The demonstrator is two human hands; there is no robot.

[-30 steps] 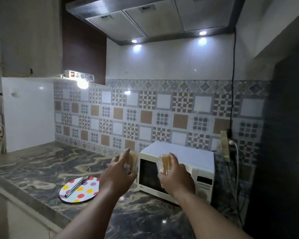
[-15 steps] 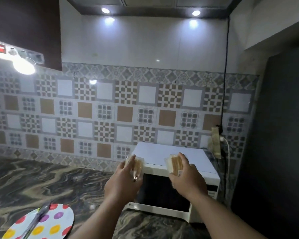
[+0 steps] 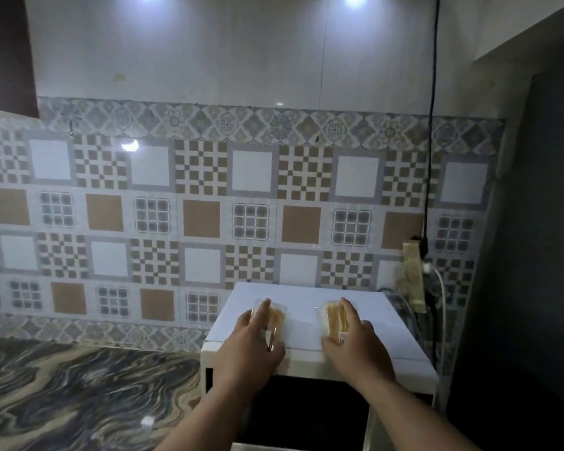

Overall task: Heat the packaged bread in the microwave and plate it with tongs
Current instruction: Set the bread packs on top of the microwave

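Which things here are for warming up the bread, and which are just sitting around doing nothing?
For the job:
- left bread pack, under the left hand
- right bread pack, under the right hand
- microwave, both packs on its top

Just there:
- marbled counter
- wall socket with cables
- patterned tiles

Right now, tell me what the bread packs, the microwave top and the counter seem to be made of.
Left bread pack and right bread pack: seemingly thin clear plastic, glossy, since tan slices show through.
Microwave top: probably white painted metal, smooth and matte; plastic cannot be ruled out.
Counter: looks like polished stone or a stone-look slab, with swirling veins and a bright light reflection.
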